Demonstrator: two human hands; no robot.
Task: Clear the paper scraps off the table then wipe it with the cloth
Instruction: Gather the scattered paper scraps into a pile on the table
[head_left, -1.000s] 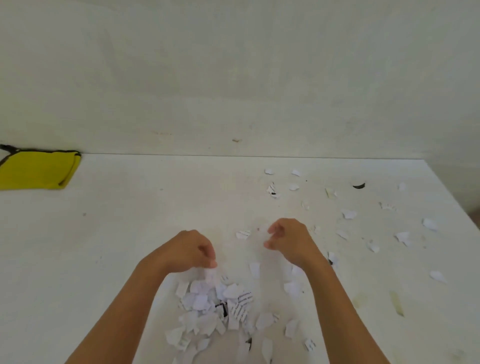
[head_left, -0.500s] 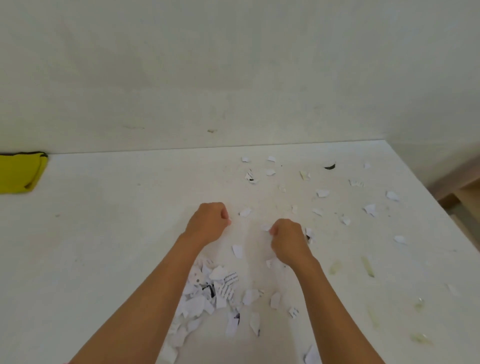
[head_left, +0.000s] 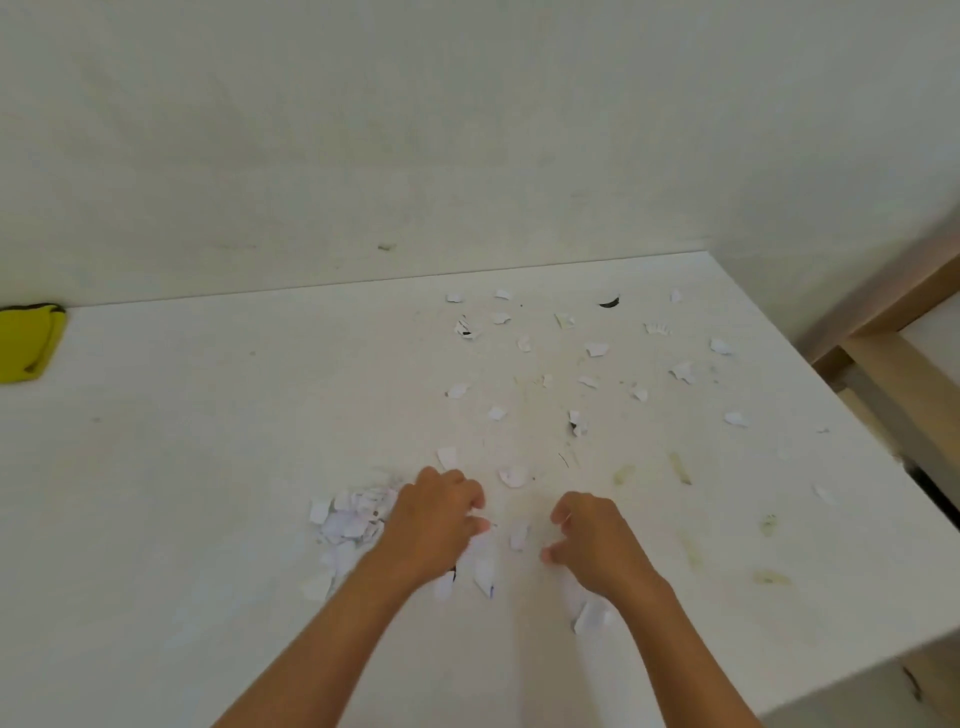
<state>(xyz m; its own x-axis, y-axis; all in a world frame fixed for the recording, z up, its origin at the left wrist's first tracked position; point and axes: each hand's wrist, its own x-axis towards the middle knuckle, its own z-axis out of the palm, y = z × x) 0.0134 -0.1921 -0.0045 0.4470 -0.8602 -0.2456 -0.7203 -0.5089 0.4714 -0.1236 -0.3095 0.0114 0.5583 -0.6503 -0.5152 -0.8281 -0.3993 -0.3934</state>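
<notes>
- Left hand (head_left: 436, 519): back up, fingers curled down onto the surface (head_left: 208, 467). The palm is hidden, so whether it pinches anything cannot be told.
- Right hand (head_left: 597, 545): fingers loosely bent, thumb and forefinger apart, with nothing seen between them.
- Heap of paper scraps (head_left: 348, 519): just left of the left hand, blurred and partly covered by that hand and forearm.
- Single scrap (head_left: 519, 535): lies between the two hands.
- White scrap (head_left: 589, 616): partly hidden under the right wrist.
- Loose scraps (head_left: 595, 348): scattered over the far right part of the surface, well apart from the heap.
- Yellow cloth (head_left: 26, 343): at the far left by the wall (head_left: 467, 130), cut off by the picture edge.
</notes>
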